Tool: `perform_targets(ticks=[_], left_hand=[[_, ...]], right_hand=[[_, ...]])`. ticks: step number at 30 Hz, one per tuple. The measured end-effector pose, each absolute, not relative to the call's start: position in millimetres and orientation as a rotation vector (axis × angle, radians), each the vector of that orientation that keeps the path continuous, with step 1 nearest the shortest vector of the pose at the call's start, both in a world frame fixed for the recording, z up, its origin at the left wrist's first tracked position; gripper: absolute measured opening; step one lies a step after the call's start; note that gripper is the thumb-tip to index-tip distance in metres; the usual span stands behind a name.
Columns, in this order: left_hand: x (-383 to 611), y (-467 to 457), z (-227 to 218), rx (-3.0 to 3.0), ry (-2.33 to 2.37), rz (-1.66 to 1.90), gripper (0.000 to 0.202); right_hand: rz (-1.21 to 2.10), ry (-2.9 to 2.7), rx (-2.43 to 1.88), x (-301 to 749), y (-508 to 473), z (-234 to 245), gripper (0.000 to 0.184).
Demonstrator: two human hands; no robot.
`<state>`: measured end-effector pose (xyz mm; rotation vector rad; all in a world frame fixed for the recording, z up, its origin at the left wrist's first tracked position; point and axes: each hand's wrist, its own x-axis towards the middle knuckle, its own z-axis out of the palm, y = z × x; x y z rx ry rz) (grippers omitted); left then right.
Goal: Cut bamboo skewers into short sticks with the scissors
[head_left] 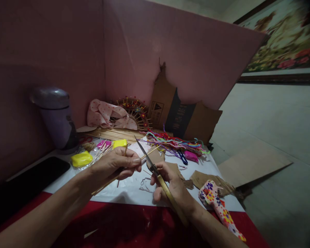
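My left hand [120,162] is closed on thin bamboo sticks [103,186]. One bamboo stick's end reaches to the upper right from my fingertips. Scissors [164,187] with brass-coloured handles are in my right hand [173,186], their dark blades pointing up and left. The blades cross that stick just beyond my left fingertips; whether they are closed on it I cannot tell. Beneath my hands lies a white sheet [130,193] with scraps of string [146,186] on it. A torn cardboard piece [155,156] is behind the blades.
Colourful pipe cleaners [170,143] lie at the back right, before a jagged cardboard sheet [165,100]. A fan-like stick piece [139,113] leans behind a bundle of sticks [111,134]. Left are a purple tumbler [58,120], a phone [41,175] and yellow packets [82,159]; right, a floral fabric piece [218,203].
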<state>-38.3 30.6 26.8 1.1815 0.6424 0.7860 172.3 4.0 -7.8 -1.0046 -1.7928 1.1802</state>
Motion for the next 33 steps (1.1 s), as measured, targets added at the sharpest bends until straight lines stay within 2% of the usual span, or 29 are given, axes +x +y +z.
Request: perform_targets(ticks=[7, 33], left_hand=[[-39.7, 30.0, 26.8, 1.213, 0.629, 0.780, 0.020], [-35.9, 30.3, 28.7, 1.240, 0.684, 0.833, 0.021]], right_hand=[[1.131, -1.870, -0.970, 173.6, 3.4, -12.0, 0.039], [1.046, -1.885, -1.073, 173.3, 2.6, -10.4, 0.037]])
